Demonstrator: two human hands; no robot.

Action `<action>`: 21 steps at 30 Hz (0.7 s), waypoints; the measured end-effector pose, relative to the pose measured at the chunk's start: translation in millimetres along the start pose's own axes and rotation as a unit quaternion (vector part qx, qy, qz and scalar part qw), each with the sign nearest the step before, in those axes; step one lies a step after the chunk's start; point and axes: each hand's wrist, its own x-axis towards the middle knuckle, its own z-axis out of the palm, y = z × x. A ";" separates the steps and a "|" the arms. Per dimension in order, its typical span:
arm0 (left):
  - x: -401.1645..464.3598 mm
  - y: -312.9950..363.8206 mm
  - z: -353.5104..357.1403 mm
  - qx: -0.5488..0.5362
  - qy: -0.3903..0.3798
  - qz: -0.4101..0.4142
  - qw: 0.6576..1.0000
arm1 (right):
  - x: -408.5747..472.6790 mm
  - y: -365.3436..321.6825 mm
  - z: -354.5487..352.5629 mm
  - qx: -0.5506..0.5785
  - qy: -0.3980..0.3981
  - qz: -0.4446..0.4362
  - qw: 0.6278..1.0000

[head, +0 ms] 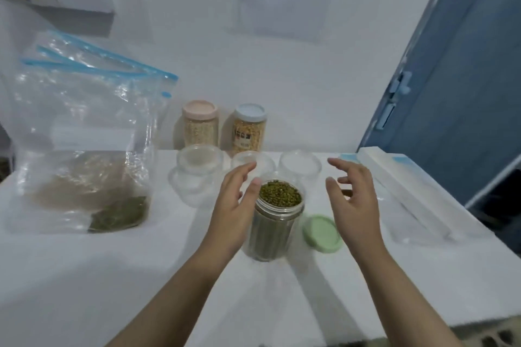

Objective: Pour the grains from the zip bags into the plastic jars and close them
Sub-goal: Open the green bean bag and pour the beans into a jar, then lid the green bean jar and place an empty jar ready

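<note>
Item: open jar [273, 217] of green grains, full, standing mid-surface [84, 276] between left hand [235, 205] and right hand [353, 200], both spread and holding nothing; pouring step apparently done, next move calls for fitting the green lid [321, 232] lying just beside.
</note>
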 end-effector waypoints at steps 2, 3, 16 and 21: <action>-5.8 -7.1 17.0 -0.008 0.009 -0.017 1.000 | 4.6 47.1 -10.8 -0.081 -0.075 0.030 0.993; -8.9 -10.1 23.8 -0.012 0.016 -0.023 1.000 | 5.6 67.8 -14.6 -0.123 -0.124 0.057 0.983; -20.0 -15.9 44.8 -0.029 0.080 -0.044 0.995 | -17.0 134.0 -16.0 -0.323 -0.309 0.054 0.893; -22.8 -11.9 42.6 -0.017 0.066 -0.051 0.996 | -18.8 124.0 -17.1 -0.199 -0.238 0.076 0.948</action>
